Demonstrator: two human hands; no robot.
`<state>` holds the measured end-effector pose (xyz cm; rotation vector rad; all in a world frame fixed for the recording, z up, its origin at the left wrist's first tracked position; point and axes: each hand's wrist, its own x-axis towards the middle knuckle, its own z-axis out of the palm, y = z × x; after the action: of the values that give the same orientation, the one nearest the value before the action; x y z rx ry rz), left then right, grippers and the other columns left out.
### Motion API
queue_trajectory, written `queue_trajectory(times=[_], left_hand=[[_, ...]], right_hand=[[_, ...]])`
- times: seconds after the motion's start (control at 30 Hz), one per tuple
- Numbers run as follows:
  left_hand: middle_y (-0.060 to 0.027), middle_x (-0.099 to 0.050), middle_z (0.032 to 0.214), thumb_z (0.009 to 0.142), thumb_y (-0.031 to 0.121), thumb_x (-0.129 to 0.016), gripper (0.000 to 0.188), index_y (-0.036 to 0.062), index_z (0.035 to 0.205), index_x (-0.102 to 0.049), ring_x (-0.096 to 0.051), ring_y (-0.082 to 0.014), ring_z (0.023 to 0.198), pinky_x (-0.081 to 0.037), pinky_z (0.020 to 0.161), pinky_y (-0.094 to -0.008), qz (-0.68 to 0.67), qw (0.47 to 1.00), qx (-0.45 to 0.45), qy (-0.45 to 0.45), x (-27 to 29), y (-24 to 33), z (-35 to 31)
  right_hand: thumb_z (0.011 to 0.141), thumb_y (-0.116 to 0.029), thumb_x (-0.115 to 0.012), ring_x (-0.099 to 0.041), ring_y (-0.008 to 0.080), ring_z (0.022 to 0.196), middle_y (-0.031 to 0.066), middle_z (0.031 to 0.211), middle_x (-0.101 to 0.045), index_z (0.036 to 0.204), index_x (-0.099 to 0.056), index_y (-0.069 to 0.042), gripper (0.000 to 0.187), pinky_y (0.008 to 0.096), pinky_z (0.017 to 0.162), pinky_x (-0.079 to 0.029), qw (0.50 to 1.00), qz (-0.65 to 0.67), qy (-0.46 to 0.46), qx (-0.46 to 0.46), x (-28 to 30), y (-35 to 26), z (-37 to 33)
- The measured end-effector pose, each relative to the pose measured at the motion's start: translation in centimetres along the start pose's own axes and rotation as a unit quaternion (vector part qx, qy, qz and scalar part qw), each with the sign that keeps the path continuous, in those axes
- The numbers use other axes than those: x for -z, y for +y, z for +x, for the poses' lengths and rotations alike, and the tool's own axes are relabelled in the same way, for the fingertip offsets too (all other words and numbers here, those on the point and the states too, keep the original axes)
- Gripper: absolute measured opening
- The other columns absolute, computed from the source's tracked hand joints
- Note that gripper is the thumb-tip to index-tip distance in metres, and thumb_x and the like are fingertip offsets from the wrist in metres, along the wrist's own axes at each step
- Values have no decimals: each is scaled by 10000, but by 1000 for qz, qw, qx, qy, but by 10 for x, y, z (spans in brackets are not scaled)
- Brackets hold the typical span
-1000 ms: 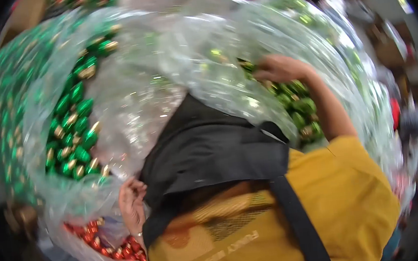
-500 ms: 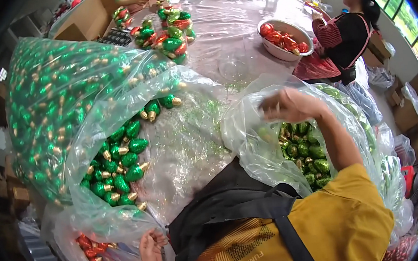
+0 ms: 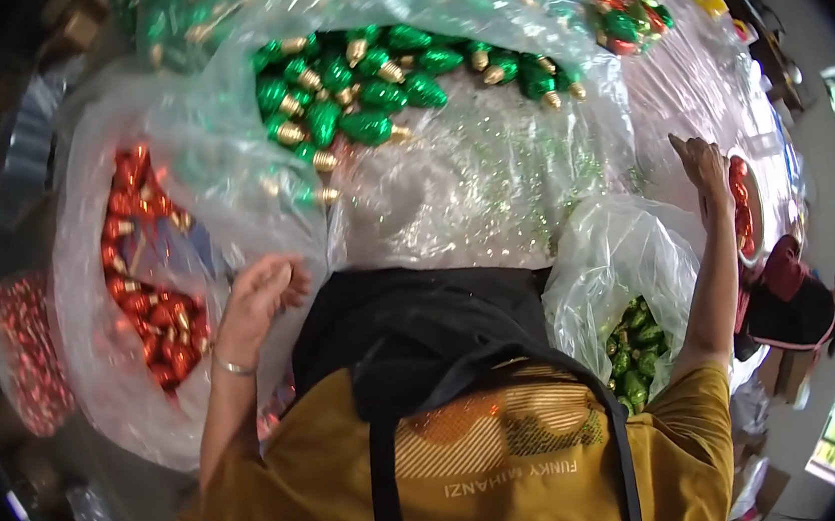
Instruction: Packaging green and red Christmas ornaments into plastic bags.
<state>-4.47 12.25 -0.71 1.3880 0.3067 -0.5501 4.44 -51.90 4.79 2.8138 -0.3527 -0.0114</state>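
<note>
Left hand (image 3: 265, 293) seemingly gripping clear bag (image 3: 179, 183)

Glossy green bulbs (image 3: 361, 95) with gold caps fill a clear plastic bag (image 3: 491, 183) speckled with green glitter; red bulbs (image 3: 156, 306) fill another. The shirt (image 3: 478, 476) is mustard-yellow, the apron (image 3: 414, 331) black.
</note>
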Motion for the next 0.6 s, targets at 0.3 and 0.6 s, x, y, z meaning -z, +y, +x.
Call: queue_trajectory(times=[0.3, 0.6], left_hand=[[-55, -639, 923, 936, 255, -545, 292, 26, 1112, -590, -604, -118, 817, -482, 698, -243, 2, 996, -88, -11, 27, 11, -8], [-53, -642, 918, 918, 248, -582, 254, 43, 1067, -608, -610, -122, 774, -496, 679, -251, 4, 947, -136, 290, 185, -6, -37]], right_hand=[[904, -387, -532, -598, 403, 805, 236, 816, -623, 829, -654, 1, 413, 444, 747, -449, 985, 94, 75, 120, -59, 53, 2], [884, -252, -530, -545, 387, 870, 198, 848, -588, 768, -587, 6, 289, 460, 704, -402, 993, 96, -20, 63, -68, 68, -30]])
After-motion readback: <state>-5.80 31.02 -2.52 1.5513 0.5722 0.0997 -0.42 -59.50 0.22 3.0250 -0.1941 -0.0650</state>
